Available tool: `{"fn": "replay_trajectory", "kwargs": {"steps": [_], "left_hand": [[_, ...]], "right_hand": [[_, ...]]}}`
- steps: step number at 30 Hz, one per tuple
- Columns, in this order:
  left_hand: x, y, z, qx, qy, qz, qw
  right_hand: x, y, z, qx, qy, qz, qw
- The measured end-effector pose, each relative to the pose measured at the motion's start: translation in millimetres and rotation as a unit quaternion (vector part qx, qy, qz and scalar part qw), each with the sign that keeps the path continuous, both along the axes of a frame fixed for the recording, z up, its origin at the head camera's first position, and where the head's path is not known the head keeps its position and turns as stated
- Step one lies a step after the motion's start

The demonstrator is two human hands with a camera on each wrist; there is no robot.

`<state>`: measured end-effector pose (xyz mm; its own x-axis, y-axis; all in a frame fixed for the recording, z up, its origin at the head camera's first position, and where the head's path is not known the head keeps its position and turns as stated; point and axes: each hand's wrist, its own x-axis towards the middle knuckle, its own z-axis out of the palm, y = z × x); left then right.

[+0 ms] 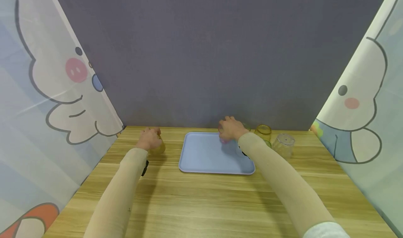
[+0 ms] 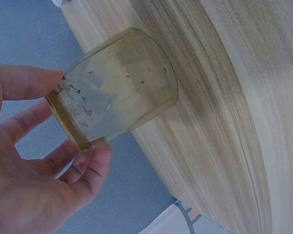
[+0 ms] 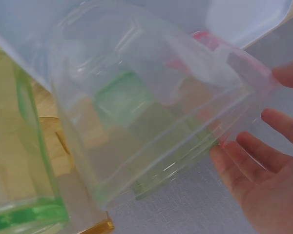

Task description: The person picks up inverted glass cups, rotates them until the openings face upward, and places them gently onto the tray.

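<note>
In the left wrist view, my left hand (image 2: 44,161) grips an amber-tinted drinking glass (image 2: 117,87) at its thick amber end, thumb on one side and fingers on the other. The glass's far end points toward the wooden table (image 2: 200,112). My right hand (image 1: 232,129) is over the back right of the light blue tray (image 1: 207,156). Its thumb and fingers hold a pink-tinted glass (image 3: 237,56), partly hidden behind a clear glass (image 3: 151,53) that fills the middle of the right wrist view.
To the right of the tray stand an amber glass (image 1: 263,130), a clear faceted glass (image 1: 284,145) and green-tinted glasses (image 3: 36,209), partly covered by my right arm. A grey panel (image 1: 201,63) rises behind the table, with printed curtains (image 1: 355,126) at both sides.
</note>
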<state>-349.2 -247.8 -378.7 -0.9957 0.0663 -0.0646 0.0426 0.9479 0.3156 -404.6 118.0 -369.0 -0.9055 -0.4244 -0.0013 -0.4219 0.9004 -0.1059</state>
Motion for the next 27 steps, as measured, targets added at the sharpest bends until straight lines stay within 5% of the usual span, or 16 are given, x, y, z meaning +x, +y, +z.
{"fn": "replay_trajectory", "kwargs": {"steps": [27], "left_hand": [[0.8, 1.8, -2.4, 0.029, -0.009, 0.013, 0.9995]], "right_hand": [[5.3, 8, 9.1, 0.0, -0.012, -0.003, 0.9999]]}}
